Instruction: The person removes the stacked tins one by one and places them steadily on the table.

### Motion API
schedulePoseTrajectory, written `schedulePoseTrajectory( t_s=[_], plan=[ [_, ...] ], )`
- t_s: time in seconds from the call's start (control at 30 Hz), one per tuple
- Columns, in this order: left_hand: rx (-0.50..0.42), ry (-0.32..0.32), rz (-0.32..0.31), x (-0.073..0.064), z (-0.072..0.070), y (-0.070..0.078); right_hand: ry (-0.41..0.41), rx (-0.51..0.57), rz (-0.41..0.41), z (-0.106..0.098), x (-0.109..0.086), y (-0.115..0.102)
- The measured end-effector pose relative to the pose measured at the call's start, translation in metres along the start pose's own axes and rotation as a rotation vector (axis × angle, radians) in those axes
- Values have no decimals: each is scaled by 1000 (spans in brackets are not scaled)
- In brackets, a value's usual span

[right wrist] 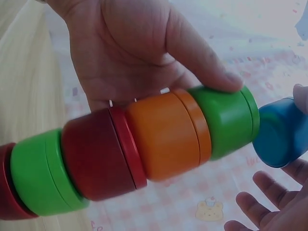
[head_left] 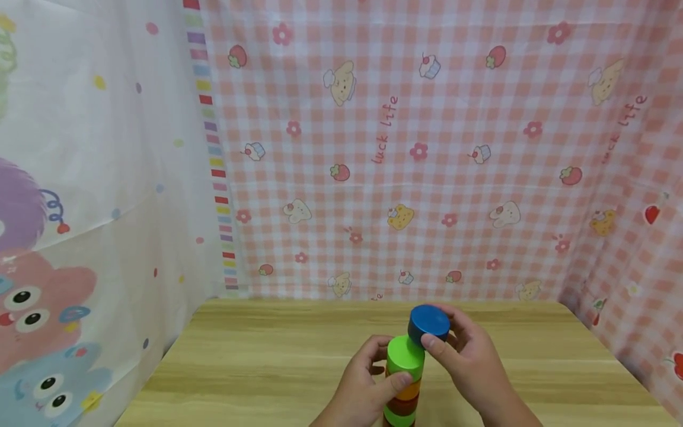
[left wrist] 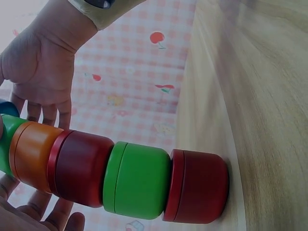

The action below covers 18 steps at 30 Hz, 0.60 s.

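A single column of small round lidded jars stands on the table. From the bottom up it runs red jar (left wrist: 202,186), green jar (left wrist: 139,180), another red jar (left wrist: 86,166), orange jar (right wrist: 166,137) and a top green jar (head_left: 405,354). My left hand (head_left: 368,379) grips the column near its top, thumb on the front and fingers behind. My right hand (head_left: 475,365) pinches a blue jar (head_left: 430,321) between thumb and fingers. The blue jar is tilted, beside and slightly above the top green jar's right edge; I cannot tell whether they touch.
The light wooden table (head_left: 256,356) ends at a pink checked cloth (head_left: 320,178) behind it. A white cloth (head_left: 133,207) with cartoon figures hangs on the left, and more checked cloth (head_left: 640,255) hangs on the right.
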<state>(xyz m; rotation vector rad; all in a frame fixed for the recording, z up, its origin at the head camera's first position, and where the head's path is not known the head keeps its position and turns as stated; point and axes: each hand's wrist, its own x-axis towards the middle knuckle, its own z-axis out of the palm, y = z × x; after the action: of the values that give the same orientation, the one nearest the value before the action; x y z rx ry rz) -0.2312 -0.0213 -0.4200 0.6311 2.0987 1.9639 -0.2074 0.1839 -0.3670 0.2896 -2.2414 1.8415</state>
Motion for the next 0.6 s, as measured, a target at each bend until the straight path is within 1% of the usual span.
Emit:
schedulePoseTrajectory(
  t_s=[0.13,0.27,0.37,0.47,0.6],
  plan=[
    [22,8,39,0,1,-1,19,3,-30,-4,3,1],
    [28,9,54,0,1,-1,38,-27,-77,-7,6,7],
    [23,5,52,0,1,0,56,-65,-104,-11,9,12],
    [24,4,53,0,1,-1,69,-91,-107,-14,12,16],
    [27,5,54,0,1,-1,75,-92,-101,-16,15,21]
  ],
)
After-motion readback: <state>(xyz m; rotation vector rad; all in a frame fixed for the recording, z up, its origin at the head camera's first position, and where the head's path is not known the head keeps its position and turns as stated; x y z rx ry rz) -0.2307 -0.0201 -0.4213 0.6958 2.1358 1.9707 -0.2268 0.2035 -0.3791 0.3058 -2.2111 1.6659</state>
